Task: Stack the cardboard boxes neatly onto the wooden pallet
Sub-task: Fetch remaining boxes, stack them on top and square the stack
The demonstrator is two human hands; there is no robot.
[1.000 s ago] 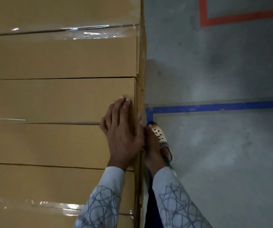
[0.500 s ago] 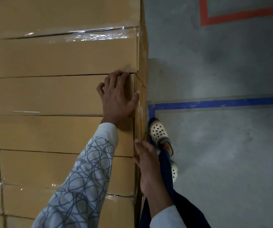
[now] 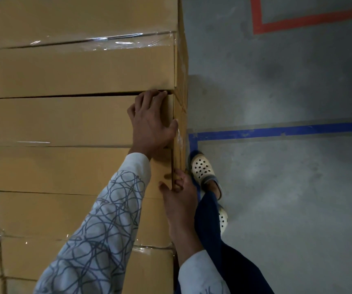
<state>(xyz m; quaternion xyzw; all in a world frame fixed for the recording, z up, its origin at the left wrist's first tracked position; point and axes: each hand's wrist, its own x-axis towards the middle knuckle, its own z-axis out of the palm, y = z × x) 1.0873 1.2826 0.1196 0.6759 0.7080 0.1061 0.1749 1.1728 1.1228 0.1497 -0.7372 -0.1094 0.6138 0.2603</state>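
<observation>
Fingers (image 3: 147, 98) of your left hand (image 3: 151, 128) hook the gap at the cardboard box's (image 3: 64, 122) far edge, right hand (image 3: 179, 200) pinching the stack's (image 3: 64, 209) right edge; stiff, probably heavy, so grip opposite ends.

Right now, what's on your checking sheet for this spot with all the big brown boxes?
Surface: grey concrete floor; wooden pallet not in view.
Job's things: stack of tan rectangular cardboard boxes, some under clear tape, dark gap between two.
Clutter: nothing seen.
Hands: left hand hooks its fingers into that gap; right hand pinches the stack's corner edge lower down.
Cables: nothing seen.
Surroundings: blue tape line, red tape line, cream perforated rubber shoe.
</observation>
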